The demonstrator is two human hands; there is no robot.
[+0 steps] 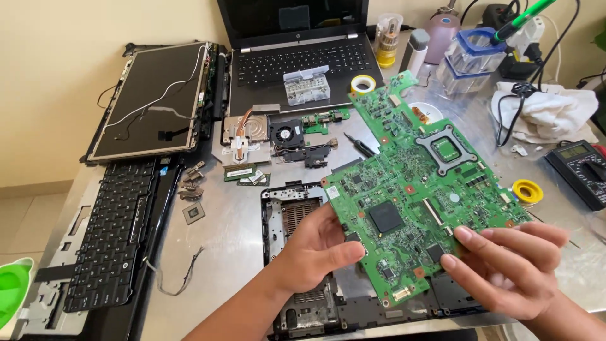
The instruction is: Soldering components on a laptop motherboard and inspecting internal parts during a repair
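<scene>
- While both hands grip it, a green laptop motherboard is held tilted above the open laptop base, clear of the metal table.
- Left hand: fingers curled under the board's lower left edge, thumb pressed on top near a corner. Closed on the board.
- Right hand: fingers laid over the board's lower right edge, pinching it from that side. Closed on the board as well.
- Board faces up: black square chip near the middle, empty processor socket toward the far end.
- Step in hand, as I judge it: the board is out of the shell and being looked over or turned.
- Next move would call for a steady two-handed grip on the edges only, and a flat free spot for setting it down, since the table is crowded.
- Just beyond the base: heatsink with copper pipe, black fan, small green daughterboard, memory sticks.
- Left side: detached keyboard, bare screen panel with loose cables.
- Far edge: a second laptop, lid up, with a clear screw box on it; tape roll.
- Right side: yellow solder spool, multimeter, white cloth.
</scene>
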